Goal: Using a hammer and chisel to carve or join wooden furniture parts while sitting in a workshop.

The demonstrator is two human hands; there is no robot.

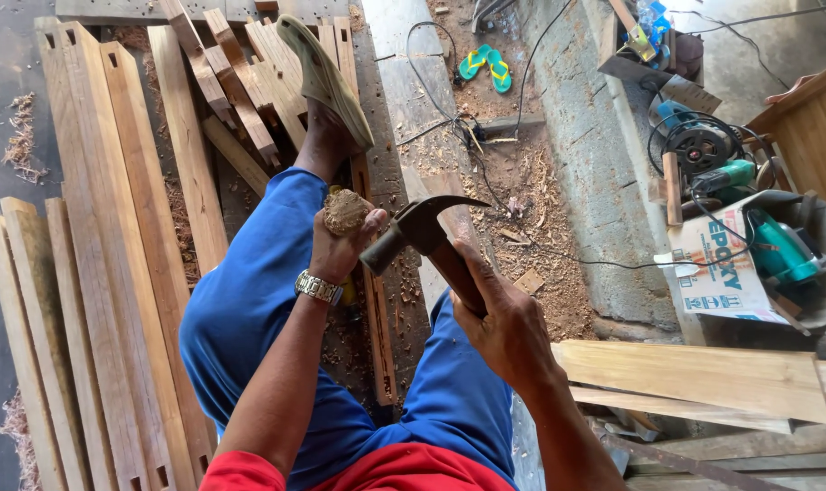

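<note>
Left hand [340, 244] grips our chisel's worn handle [345, 211]; right hand [504, 325], at four o'clock, clasps the claw hammer [422, 227] raised, chips littering the mortised plank [376, 300].

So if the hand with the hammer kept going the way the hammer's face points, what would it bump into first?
Probably the worn wooden handle top gripped in the left hand. The claw hammer in the right hand has its face aimed at it, close by. Depth is hard to judge from above.

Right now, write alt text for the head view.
Seen from above, a person's right hand holds a claw hammer by its wooden handle, while the left hand grips a chisel's worn handle top. Blue-trousered legs straddle a plank; boards lie alongside.
</note>
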